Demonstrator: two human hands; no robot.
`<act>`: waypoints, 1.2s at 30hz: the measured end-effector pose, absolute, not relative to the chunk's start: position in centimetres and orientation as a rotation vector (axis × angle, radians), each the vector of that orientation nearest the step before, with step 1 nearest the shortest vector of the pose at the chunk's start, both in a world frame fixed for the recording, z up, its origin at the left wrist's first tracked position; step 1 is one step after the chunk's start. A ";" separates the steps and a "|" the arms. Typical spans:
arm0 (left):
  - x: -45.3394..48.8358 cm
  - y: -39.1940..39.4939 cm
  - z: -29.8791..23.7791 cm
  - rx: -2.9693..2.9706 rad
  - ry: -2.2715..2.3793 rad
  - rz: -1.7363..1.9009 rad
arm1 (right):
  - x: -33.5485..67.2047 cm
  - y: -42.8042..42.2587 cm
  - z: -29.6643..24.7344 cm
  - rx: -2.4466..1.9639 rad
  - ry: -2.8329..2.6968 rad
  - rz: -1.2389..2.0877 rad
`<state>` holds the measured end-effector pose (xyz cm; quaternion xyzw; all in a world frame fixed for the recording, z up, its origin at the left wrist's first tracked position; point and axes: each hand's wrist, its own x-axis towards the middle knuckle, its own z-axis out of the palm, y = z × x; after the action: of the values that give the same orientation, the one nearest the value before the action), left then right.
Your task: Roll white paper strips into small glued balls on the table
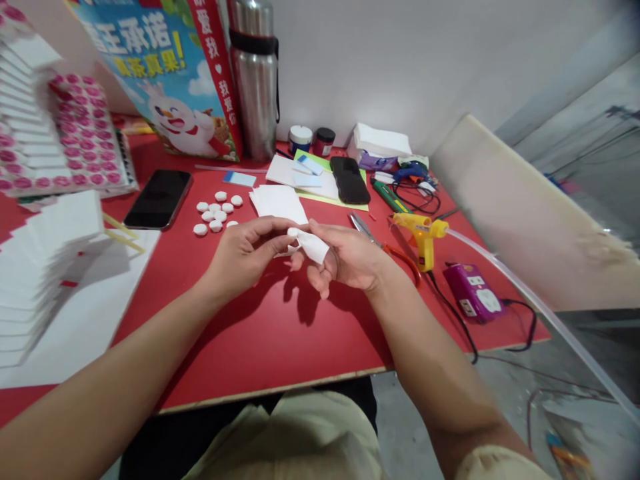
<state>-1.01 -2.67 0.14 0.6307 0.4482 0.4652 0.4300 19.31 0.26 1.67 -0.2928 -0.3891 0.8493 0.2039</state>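
Observation:
Between my two hands, above the red tabletop, is a small piece of white paper (314,247) that is curled and partly hidden by fingers. The fingertips of my left hand (253,250) pinch its left end, where a small rounded white bit shows. My right hand (350,253) holds the paper's right side, with its lower fingers curled underneath. Just behind the hands lies a stack of white paper sheets (280,203). Several small white many-sided pieces (215,216) sit in a cluster to the left of the stack.
A yellow glue gun (425,237) and orange-handled scissors (400,257) lie right, near a purple power socket box (473,293). Two phones, a black one (157,198) at left, lie behind. A steel flask (255,87) stands at the wall. Fanned white paper pieces (45,273) occupy the left.

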 end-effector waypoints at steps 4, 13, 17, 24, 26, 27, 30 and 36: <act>-0.9 -2.8 0.5 1.596 1.132 1.164 | 19.1 0.1 1.8 -0.809 -1.038 2.369; -0.7 -2.9 0.8 1.409 1.162 1.192 | 18.7 -0.9 1.9 -0.855 -1.184 2.090; -0.7 -2.7 0.7 1.392 1.168 1.191 | 18.4 -1.3 2.1 -0.942 -1.409 1.853; -0.8 -2.7 0.2 1.388 1.145 1.192 | 18.1 -1.5 2.5 -1.168 -1.807 1.302; -0.7 -2.6 0.1 1.381 1.145 1.191 | 18.1 -1.5 2.3 -1.212 -1.849 1.157; -0.7 -2.6 0.1 1.374 1.152 1.195 | 18.0 -1.6 2.2 -1.236 -1.871 1.072; -0.5 -2.6 -0.1 1.345 1.170 1.221 | 17.7 -1.7 1.7 -1.286 -1.939 0.776; -0.4 -2.7 -0.3 1.289 1.199 1.275 | 17.0 -2.3 1.1 -1.111 -2.095 0.373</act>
<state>-0.36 -2.70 -0.32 0.5248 0.4883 0.5191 0.4655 16.97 -2.28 1.07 -0.4315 -0.8135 0.1448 0.3620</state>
